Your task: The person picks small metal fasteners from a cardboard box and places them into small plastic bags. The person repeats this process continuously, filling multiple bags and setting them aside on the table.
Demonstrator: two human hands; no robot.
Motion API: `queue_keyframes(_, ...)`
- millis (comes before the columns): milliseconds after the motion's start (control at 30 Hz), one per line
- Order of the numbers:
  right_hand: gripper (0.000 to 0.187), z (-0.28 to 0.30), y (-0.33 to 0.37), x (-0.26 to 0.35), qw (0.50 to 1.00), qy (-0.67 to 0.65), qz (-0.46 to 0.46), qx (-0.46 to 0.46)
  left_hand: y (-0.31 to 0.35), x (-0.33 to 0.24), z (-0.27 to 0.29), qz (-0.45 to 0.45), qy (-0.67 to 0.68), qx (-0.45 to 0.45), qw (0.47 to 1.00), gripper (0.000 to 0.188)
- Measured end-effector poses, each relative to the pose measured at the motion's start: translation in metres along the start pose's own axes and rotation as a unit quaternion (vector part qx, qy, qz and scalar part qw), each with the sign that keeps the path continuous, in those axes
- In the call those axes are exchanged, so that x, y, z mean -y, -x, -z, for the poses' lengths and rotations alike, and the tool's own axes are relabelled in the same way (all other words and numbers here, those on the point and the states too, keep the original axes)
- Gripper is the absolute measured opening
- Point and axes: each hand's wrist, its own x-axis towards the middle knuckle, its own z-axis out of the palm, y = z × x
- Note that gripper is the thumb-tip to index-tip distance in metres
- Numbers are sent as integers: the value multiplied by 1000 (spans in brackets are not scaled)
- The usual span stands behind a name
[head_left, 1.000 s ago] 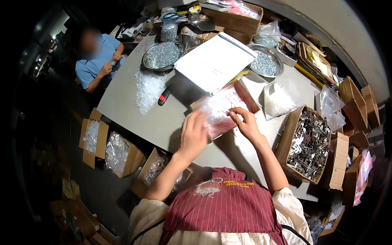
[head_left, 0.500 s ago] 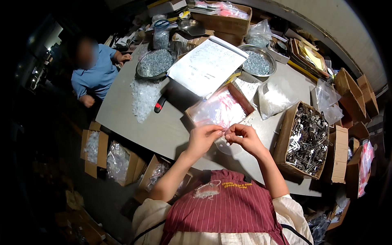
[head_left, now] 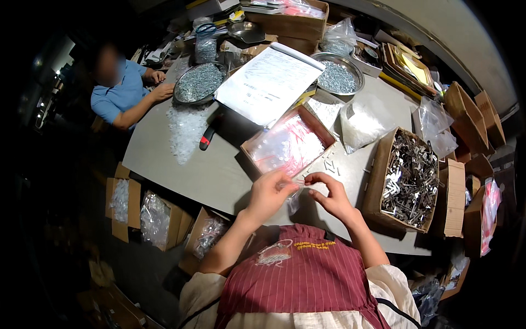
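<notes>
My left hand (head_left: 269,193) pinches a small clear plastic bag (head_left: 295,203) by its upper edge, over the near side of the table. My right hand (head_left: 332,196) is just right of the bag, thumb and forefinger apart, the forefinger tip close to the bag's mouth. I see nothing held in it. Just beyond my hands stands a shallow cardboard box (head_left: 249,158) of clear bags with red edges (head_left: 296,140). A few small metal brackets (head_left: 330,166) lie on the table to the right of that box.
A carton (head_left: 374,186) of metal brackets stands at right. Farther back are a bag of white pieces (head_left: 364,123), a notepad (head_left: 268,82), screw-filled bowls (head_left: 200,83) and a red-black cutter (head_left: 207,137). Across the table's left corner sits a person in blue (head_left: 123,90).
My right hand has moved off the bag and its fingers have spread. My left hand still holds the bag. The person in blue has brought a hand up to the left bowl.
</notes>
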Motion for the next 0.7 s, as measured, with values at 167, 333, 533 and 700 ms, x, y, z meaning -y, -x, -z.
queue_keyframes(167, 47, 18, 6, 44, 979, 146, 133, 47, 16, 15, -20, -66, -97, 25, 993, 29)
queue_keyframes(333, 55, 14, 24, 23, 968, 200, 94, 115, 16, 11, -32, -161, -196, 27, 967, 34)
queue_keyframes(533, 42, 17, 16, 10, 985, -69, 51, 152, 28, 42, -46, -127, -207, 74, 967, 29)
queue_keyframes(700, 22, 45, -9, -80, 919, 361, -93, -130, 39, 47, -58, -56, -146, 65, 986, 26)
